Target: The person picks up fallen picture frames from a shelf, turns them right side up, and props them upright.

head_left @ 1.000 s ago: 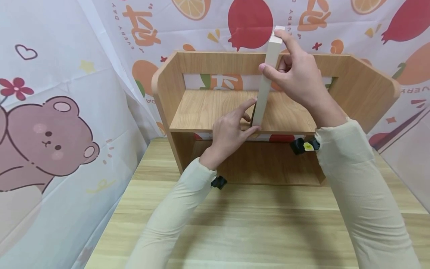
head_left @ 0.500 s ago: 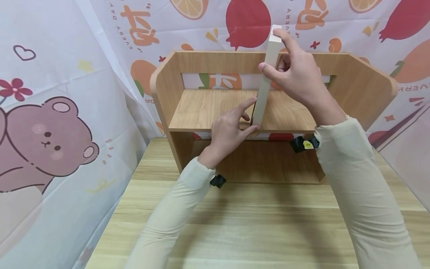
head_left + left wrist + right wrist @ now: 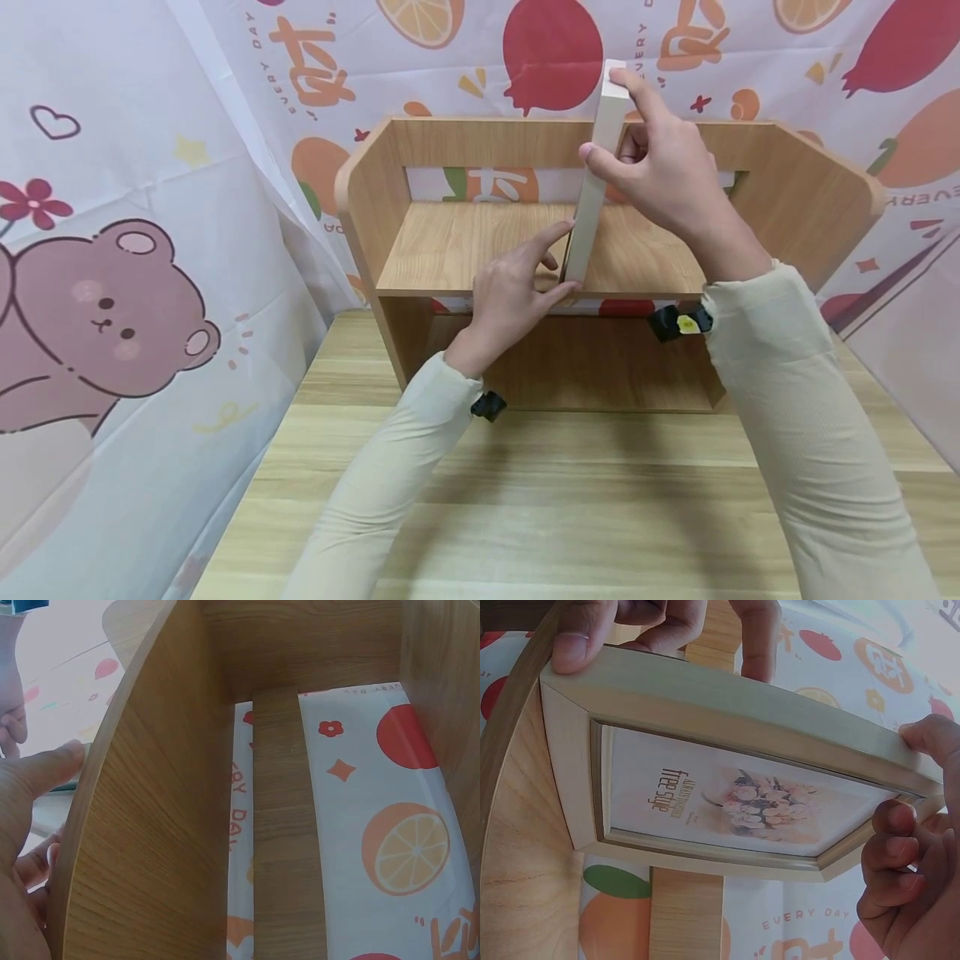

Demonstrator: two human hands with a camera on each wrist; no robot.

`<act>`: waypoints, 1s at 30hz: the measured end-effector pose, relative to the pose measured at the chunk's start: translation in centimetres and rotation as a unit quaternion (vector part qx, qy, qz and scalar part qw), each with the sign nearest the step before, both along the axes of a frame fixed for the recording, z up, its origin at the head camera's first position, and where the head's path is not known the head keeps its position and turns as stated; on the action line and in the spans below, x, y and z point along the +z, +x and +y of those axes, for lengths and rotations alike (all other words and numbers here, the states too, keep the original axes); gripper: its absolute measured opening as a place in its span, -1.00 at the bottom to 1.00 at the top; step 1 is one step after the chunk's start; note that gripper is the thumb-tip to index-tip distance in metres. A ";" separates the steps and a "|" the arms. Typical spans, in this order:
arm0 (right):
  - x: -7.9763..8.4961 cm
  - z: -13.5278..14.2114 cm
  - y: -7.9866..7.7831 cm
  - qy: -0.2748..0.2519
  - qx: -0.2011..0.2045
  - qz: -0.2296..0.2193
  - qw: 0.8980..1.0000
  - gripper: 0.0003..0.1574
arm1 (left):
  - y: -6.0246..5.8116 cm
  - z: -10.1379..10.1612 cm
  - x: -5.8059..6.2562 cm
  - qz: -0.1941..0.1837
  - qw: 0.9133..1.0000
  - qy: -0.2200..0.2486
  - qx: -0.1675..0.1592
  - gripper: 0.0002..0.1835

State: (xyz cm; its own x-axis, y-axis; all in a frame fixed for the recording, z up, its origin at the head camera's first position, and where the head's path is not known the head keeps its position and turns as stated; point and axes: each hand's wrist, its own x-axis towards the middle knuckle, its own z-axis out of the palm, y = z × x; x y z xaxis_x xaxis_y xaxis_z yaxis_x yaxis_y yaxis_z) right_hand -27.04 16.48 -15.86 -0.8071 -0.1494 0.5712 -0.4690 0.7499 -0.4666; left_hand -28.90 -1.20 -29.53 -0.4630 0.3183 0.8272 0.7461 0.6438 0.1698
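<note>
A cream picture frame point(image 3: 591, 200) stands edge-on to the head view, its lower end on the upper shelf point(image 3: 468, 242) of a wooden desk rack. My right hand point(image 3: 667, 171) grips its upper end, index finger on the top and thumb on the near edge. Low on the frame, my left hand point(image 3: 510, 287) holds it, the thumb at the bottom corner and the index finger higher on the edge. In the right wrist view, the frame's front shows a print point(image 3: 765, 802) of pink flowers with lettering. The left wrist view has the left thumb beside the shelf board's edge.
The rack's tall left side panel point(image 3: 367, 200) and right side panel point(image 3: 810, 200) flank the shelf. Below lies a lower compartment point(image 3: 600, 358). The rack stands on a wood-grain table point(image 3: 570, 508), before a fruit-print cloth point(image 3: 465, 92). A bear-print cloth point(image 3: 247, 208) hangs at left.
</note>
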 end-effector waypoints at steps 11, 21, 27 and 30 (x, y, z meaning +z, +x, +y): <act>-0.1 0.4 -0.2 -0.012 0.017 0.001 1.000 -0.20 | 0.1 0.5 -0.1 0.013 1.000 0.004 0.003 -0.32; 0.0 0.9 -0.1 -0.008 0.020 0.002 1.000 -0.20 | 0.0 1.0 0.0 0.021 1.000 0.005 -0.005 -0.33; 0.0 1.2 -0.2 -0.011 0.026 -0.003 1.000 -0.19 | -0.1 1.3 -0.1 0.021 1.000 0.004 -0.003 -0.32; 0.0 1.3 -0.3 -0.011 0.027 -0.004 1.000 -0.18 | -0.2 1.3 -0.1 0.019 1.000 0.001 0.001 -0.32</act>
